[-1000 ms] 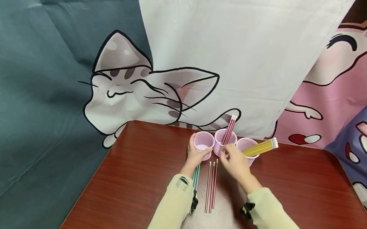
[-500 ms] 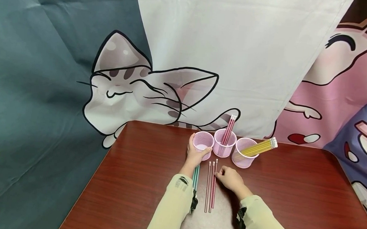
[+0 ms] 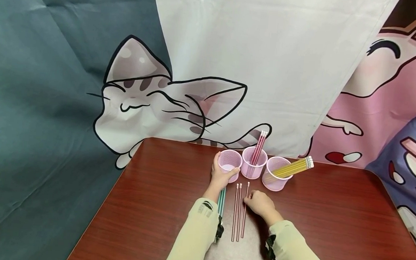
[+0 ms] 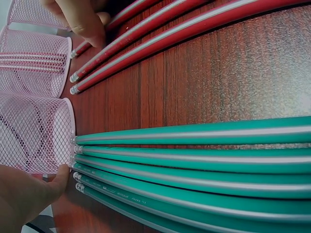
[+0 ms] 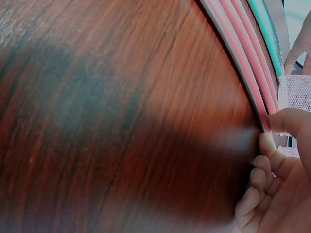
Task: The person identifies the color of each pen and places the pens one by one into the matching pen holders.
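My left hand [image 3: 220, 178] holds the leftmost pink mesh pencil cup [image 3: 230, 158], thumb and fingers around its sides. No pencils show inside that cup. With thumb and index finger, my right hand [image 3: 262, 203] pinches a red pencil [image 3: 244, 223] near its eraser end, the other fingers curled under, as the right wrist view shows. Two more red pencils [image 3: 236, 213] lie side by side just left of it. Several green pencils [image 4: 194, 160] lie in a row below the held cup, partly hidden by my left forearm in the head view.
A middle pink mesh cup [image 3: 252, 171] holds several red pencils [image 3: 258, 149], erasers up. To its right, another mesh cup [image 3: 272, 183] has several yellow pencils [image 3: 295, 167] leaning right. A printed cat backdrop [image 3: 149, 102] hangs behind the brown table [image 3: 153, 206].
My right hand has come down from beside the middle and right cups to the red pencils. The rightmost red pencil has shifted slightly right, apart from the other two. My left hand stays on its cup.
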The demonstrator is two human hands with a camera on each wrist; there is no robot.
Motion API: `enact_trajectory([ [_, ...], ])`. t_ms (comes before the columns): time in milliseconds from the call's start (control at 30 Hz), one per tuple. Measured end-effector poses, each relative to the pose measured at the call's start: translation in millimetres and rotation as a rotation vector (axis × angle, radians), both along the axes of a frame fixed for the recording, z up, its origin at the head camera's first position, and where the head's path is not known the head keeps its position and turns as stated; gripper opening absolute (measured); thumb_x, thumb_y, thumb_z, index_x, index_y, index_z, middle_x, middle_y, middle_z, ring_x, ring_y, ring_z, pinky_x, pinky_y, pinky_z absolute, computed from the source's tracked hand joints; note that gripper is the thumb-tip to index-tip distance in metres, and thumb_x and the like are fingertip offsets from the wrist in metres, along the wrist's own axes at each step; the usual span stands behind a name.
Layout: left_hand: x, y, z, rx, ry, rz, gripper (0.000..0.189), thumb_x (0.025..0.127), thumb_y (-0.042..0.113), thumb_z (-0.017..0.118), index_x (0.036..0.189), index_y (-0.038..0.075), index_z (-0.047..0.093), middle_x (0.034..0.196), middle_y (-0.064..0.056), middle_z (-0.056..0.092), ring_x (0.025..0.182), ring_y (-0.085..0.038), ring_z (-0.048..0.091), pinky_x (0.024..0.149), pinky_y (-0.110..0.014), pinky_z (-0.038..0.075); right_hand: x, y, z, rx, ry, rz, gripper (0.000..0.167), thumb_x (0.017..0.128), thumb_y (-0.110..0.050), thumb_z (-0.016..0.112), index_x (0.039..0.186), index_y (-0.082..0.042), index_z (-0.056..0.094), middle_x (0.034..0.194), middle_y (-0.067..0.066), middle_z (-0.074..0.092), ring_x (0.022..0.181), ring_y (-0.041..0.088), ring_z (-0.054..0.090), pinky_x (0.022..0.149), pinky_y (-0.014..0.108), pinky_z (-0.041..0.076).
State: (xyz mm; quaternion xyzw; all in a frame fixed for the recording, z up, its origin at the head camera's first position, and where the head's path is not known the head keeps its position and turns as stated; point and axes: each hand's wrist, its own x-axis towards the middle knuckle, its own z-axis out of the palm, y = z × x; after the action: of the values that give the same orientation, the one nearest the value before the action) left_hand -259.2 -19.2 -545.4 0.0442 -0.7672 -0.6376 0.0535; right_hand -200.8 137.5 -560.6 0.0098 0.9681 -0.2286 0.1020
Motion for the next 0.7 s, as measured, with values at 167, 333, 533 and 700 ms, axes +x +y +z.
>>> enact_trajectory([
  [167,-0.6,0.5,-0.9,-0.006,-0.004,-0.001,0.092,0.068,0.025,0.083,0.142,0.029,0.027,0.143,-0.009,0.032,0.126,-0.029,0.033,0.102,-0.048,0.026,0.9,0.4,2.2,0.017,-0.023,-0.039,0.023,0.075,-0.033,0.061,0.062,-0.014,0.056,0.064,0.000,0.056,0.060,0.020,0.054,0.051,0.040,0.042],
  [333,0.6,1.3,-0.2,-0.007,0.025,0.002,0.092,0.068,0.030,0.082,0.141,0.029,0.028,0.141,-0.010,0.033,0.125,-0.031,0.034,0.101,-0.050,0.027,2.3,-1.0,3.9,0.033,-0.016,-0.072,0.027,0.072,-0.035,0.063,0.058,-0.013,0.056,0.063,0.004,0.058,0.057,0.022,0.055,0.048,0.040,0.042],
  [533,-2.2,0.5,-1.5,0.007,0.008,-0.001,0.093,0.067,0.025,0.083,0.142,0.027,0.028,0.142,-0.010,0.033,0.125,-0.029,0.034,0.102,-0.047,0.027,3.8,-6.1,5.3,0.079,-0.009,-0.097,0.036,0.069,-0.039,0.067,0.059,-0.007,0.057,0.068,0.015,0.062,0.060,0.030,0.059,0.049,0.044,0.044],
  [700,-1.1,0.9,-2.1,0.009,0.007,0.005,0.093,0.067,0.025,0.083,0.142,0.027,0.029,0.141,-0.011,0.033,0.125,-0.030,0.034,0.102,-0.049,0.027,4.2,-8.0,5.1,0.088,-0.016,-0.116,0.036,0.068,-0.040,0.068,0.058,-0.007,0.056,0.067,0.014,0.061,0.060,0.029,0.059,0.049,0.043,0.044],
])
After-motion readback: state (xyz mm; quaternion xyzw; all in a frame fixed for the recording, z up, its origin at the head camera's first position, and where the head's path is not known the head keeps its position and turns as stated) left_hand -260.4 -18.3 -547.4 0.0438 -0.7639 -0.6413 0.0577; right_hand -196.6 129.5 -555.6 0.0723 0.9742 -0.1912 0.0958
